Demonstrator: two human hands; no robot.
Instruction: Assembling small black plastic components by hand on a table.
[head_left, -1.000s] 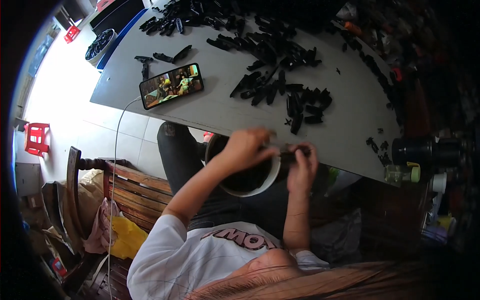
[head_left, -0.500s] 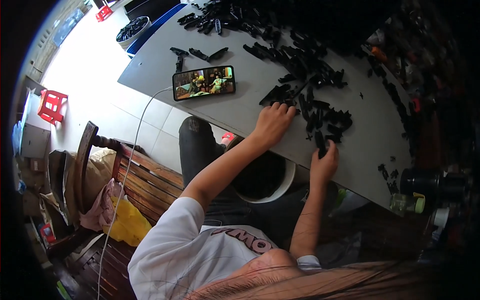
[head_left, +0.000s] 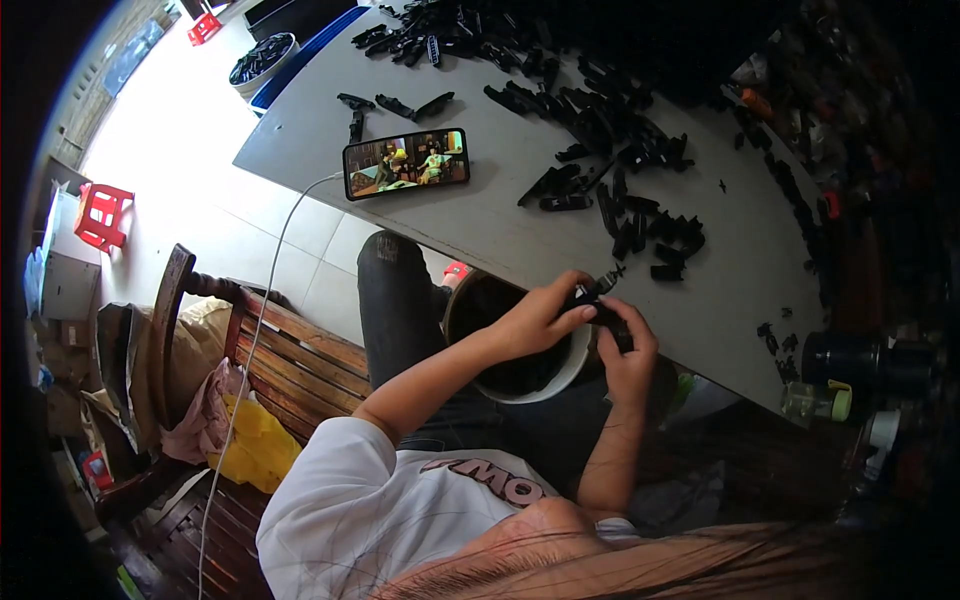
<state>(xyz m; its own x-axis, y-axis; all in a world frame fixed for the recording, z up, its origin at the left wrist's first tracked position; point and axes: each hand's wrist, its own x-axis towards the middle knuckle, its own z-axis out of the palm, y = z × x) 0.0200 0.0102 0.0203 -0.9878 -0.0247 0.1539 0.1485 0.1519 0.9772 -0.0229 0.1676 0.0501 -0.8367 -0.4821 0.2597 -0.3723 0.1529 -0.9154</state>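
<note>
black plastic part (head_left: 597,296) sits pinched between the left hand (head_left: 540,318) and right hand (head_left: 628,352), both closed on it, right over the round bucket (head_left: 560,372) so bits can drop in.

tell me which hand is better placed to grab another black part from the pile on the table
Probably the right hand: it sits closer to the pile. Both hands hold a black part, the left hand over the bucket.
</note>
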